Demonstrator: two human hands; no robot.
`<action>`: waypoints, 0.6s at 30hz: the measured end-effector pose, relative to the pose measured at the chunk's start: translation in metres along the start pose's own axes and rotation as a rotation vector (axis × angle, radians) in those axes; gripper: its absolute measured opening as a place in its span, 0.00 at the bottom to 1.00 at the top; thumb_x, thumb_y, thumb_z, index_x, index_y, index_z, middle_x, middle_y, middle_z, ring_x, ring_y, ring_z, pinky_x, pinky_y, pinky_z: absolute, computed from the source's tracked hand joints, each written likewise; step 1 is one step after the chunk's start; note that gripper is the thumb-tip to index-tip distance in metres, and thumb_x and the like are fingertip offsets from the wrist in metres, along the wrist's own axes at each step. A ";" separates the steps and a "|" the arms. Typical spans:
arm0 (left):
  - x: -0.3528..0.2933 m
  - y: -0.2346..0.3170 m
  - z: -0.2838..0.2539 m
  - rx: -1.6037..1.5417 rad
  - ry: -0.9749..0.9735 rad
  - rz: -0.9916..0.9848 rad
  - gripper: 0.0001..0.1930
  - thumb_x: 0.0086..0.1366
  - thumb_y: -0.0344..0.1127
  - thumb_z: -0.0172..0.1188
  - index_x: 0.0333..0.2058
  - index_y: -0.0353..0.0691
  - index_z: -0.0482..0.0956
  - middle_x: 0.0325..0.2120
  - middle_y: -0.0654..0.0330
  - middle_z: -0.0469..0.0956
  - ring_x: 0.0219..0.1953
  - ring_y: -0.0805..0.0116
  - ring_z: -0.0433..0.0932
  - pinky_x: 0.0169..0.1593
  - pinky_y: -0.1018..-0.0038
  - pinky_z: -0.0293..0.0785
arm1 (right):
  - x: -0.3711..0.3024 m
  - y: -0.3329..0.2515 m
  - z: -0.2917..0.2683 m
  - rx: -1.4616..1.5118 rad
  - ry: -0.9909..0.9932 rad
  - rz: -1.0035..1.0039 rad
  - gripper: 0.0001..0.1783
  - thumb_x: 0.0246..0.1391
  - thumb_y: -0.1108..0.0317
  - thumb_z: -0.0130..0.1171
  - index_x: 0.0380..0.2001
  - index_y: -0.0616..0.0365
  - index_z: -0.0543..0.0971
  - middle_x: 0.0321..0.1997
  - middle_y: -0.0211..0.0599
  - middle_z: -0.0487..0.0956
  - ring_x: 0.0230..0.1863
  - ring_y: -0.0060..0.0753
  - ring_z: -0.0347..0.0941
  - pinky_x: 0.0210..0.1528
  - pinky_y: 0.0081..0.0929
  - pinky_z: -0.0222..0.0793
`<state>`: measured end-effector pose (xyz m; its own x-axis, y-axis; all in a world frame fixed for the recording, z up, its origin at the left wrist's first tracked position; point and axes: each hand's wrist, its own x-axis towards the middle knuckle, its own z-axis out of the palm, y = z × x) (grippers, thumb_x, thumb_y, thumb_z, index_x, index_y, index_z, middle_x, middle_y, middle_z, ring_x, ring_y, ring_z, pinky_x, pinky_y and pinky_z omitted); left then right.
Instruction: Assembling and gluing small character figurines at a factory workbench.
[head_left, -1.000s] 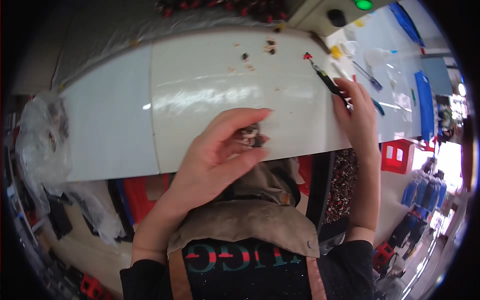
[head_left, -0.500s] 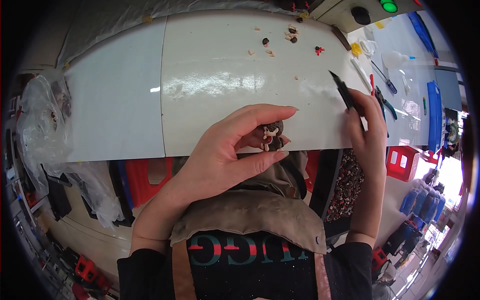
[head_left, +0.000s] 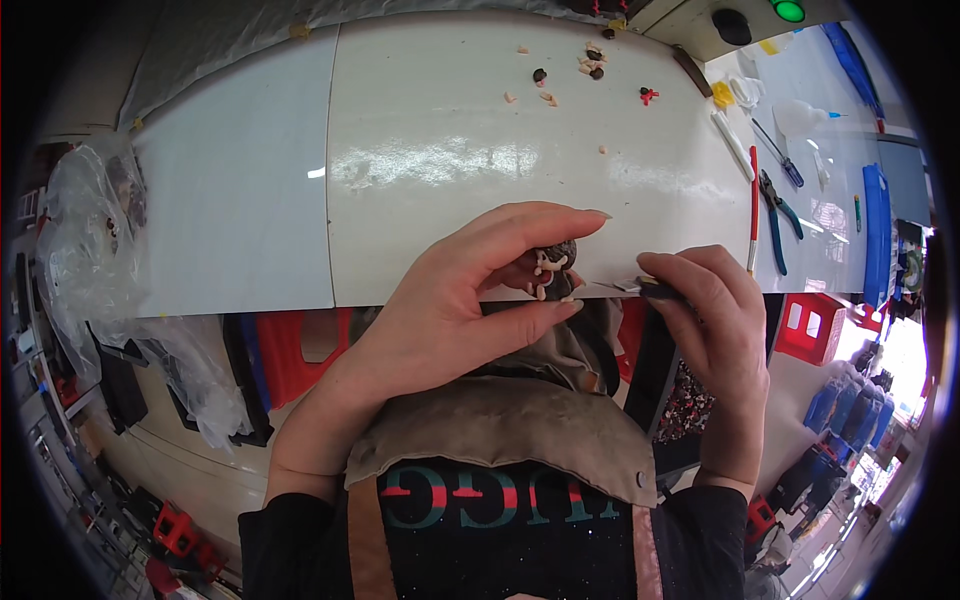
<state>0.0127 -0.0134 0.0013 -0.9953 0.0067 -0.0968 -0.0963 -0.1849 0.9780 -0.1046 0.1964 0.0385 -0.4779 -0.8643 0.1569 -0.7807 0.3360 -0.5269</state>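
Near the table's front edge, my left hand is closed around a small figurine with dark brown hair and pale and dark parts. Its thumb and fingers curl about the figurine, partly hiding it. To the right, my right hand grips a craft knife with a dark handle. The thin blade points left toward the figurine, with a small gap between them. Most of the handle is hidden inside the fingers.
Several tiny figurine parts lie at the table's back. Cutting pliers, a red stick, a screwdriver and a blue tray are at the right. A bin of small pieces stands below the edge; a plastic bag hangs left.
My right hand has come down and to the left, from beside the pliers to near the figurine. The knife has turned from pointing away to pointing left. My left hand still holds the figurine.
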 end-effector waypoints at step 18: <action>-0.001 0.001 -0.002 -0.025 -0.009 0.011 0.28 0.55 0.15 0.57 0.55 0.39 0.70 0.55 0.60 0.65 0.50 0.74 0.71 0.55 0.77 0.71 | 0.008 -0.006 0.007 -0.236 0.000 -0.079 0.21 0.39 0.70 0.64 0.43 0.50 0.79 0.26 0.29 0.72 0.27 0.32 0.70 0.29 0.29 0.66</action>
<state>0.0138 -0.0157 0.0017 -0.9964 0.0134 -0.0840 -0.0849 -0.2094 0.9741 -0.1014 0.1849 0.0370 -0.4120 -0.8913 0.1894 -0.8878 0.3458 -0.3035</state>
